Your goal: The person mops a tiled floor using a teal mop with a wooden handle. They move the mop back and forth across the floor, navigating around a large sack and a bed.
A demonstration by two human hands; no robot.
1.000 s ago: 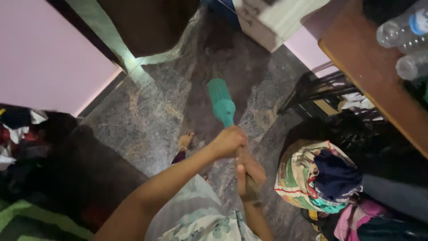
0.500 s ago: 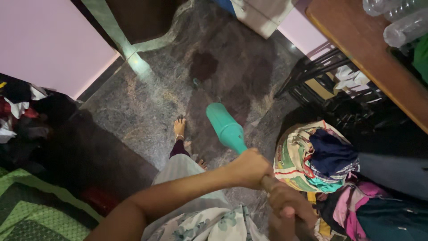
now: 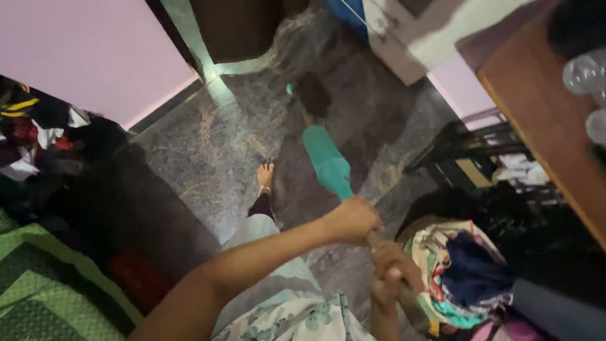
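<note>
Covering most of the view, the dark grey stone floor (image 3: 208,145) is mottled and glossy, and a bare foot (image 3: 266,178) stands on it just left of the broom (image 3: 325,161). Beyond the broom's far end a pale door frame (image 3: 189,35) edges a dark doorway, with a pink wall (image 3: 82,57) well to the broom's left. Right of the broom runs a wooden table edge (image 3: 536,126) with clear plastic bottles (image 3: 584,72) on it, a dark rack below. A heap of coloured cloth (image 3: 461,271) lies just right of the handle's near end — another pile of clothes (image 3: 38,132) sits far to the left, and a green patterned cover (image 3: 44,290) fills the corner below that.

The broom slants away from the person, its teal sleeve mid-shaft and its dark bristle end, blurred, down on the floor. The left hand (image 3: 352,220) reaches in on a long, nearly straight forearm and is wrapped tight round the handle just below the teal part. The right hand (image 3: 392,273) grips the shaft nearer the body, fingers curled closed about it, the wrist coming up from the bottom edge.
</note>
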